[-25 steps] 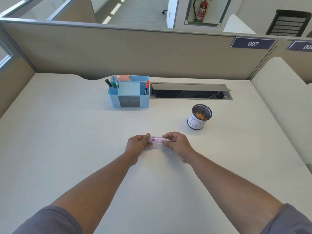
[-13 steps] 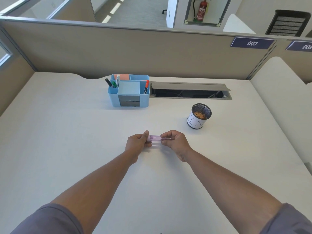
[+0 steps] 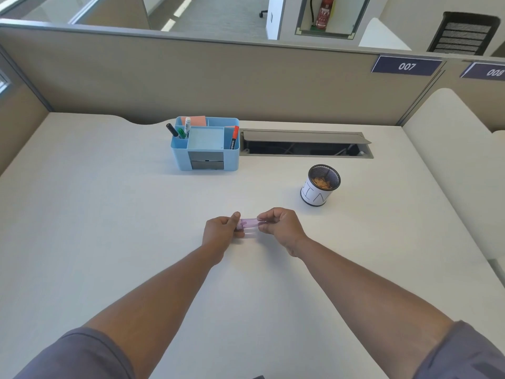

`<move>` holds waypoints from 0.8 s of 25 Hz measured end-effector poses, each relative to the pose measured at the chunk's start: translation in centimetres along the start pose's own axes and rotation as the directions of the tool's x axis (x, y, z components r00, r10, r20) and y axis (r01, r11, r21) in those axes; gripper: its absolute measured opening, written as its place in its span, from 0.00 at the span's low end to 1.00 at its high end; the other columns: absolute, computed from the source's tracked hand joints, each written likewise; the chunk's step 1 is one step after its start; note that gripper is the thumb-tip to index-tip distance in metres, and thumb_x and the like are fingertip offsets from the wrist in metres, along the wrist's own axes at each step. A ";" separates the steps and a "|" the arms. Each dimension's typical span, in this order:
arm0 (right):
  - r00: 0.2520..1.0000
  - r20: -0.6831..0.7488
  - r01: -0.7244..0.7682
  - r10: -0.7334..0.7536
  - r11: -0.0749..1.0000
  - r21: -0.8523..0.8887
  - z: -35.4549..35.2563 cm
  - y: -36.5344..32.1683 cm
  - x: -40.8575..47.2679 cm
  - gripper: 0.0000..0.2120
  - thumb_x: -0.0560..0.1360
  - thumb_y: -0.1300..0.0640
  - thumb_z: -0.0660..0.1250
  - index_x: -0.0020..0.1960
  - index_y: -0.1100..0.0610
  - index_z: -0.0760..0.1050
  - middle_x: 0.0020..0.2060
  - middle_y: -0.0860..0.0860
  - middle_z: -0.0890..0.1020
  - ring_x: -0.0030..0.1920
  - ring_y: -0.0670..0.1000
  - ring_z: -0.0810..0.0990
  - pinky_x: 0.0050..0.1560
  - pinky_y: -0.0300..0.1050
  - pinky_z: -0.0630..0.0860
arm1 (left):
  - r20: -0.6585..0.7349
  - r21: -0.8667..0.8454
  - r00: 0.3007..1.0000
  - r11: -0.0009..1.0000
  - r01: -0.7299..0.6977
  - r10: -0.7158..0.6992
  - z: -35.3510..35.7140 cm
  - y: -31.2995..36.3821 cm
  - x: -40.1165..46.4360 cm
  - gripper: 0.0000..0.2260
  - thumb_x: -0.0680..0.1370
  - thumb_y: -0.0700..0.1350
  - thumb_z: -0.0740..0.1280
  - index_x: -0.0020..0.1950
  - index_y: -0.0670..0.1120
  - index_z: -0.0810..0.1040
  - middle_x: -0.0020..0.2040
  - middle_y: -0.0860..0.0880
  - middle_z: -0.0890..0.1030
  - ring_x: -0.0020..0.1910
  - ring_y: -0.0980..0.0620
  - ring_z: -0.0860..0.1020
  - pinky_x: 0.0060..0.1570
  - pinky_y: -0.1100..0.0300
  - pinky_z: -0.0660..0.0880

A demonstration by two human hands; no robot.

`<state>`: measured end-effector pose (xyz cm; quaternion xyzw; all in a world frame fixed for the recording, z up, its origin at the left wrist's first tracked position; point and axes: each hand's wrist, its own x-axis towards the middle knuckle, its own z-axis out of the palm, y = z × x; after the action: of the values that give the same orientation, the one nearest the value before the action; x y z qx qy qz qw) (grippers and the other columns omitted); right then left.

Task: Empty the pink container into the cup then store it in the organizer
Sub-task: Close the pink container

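Observation:
A small, clear pink container [image 3: 248,223] lies sideways between my two hands, just above the middle of the desk. My left hand [image 3: 220,231] pinches its left end and my right hand [image 3: 278,224] pinches its right end. Fingers hide both ends. The cup [image 3: 319,185], a black mesh pot with a white paper band, stands to the right and farther back, with small orange pieces inside. The blue organizer [image 3: 205,143] sits at the back centre, with markers and pink notes in its compartments.
An open cable tray [image 3: 304,144] is sunk into the white desk [image 3: 109,228] right of the organizer. Beige partition walls [image 3: 191,77] close off the back and sides.
Both hands have stayed on the pink container and come slightly closer together, so less of it shows between them. The cup and organizer have not moved.

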<state>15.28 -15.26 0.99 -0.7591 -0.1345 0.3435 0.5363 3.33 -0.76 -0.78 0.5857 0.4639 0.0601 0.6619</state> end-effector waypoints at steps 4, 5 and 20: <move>1.000 0.003 -0.005 0.006 0.997 -0.074 0.0 -0.3 0.2 0.13 0.70 0.73 0.73 0.45 0.56 0.82 0.45 0.52 0.86 0.46 0.51 0.85 0.57 0.46 0.82 | 0.001 0.002 1.000 1.000 -0.007 0.007 0.3 -0.3 0.1 0.15 0.79 0.56 0.69 0.44 0.45 0.84 0.34 0.49 0.87 0.34 0.53 0.84 0.40 0.59 0.77; 1.000 0.014 -0.002 0.003 0.995 -0.101 -0.1 -0.3 0.2 0.13 0.70 0.72 0.74 0.44 0.55 0.82 0.45 0.52 0.86 0.47 0.51 0.85 0.59 0.48 0.82 | 0.005 0.005 1.000 1.000 -0.015 0.015 0.3 -0.3 0.1 0.15 0.79 0.55 0.68 0.43 0.45 0.84 0.34 0.49 0.87 0.35 0.52 0.84 0.42 0.58 0.77; 0.980 -0.071 0.113 -0.184 0.819 -0.563 1.0 -1.7 2.5 0.05 0.73 0.56 0.73 0.44 0.53 0.78 0.39 0.54 0.83 0.38 0.54 0.77 0.39 0.47 0.73 | 0.207 0.794 0.827 0.404 -0.454 0.523 -2.7 -1.9 1.9 0.18 0.84 0.44 0.56 0.74 0.43 0.73 0.77 0.45 0.71 0.78 0.43 0.64 0.72 0.50 0.64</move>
<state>16.70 -12.47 1.38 -0.8889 -0.2543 0.1998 0.3243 1.68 1.84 -3.08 0.9287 0.2700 0.0511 0.2490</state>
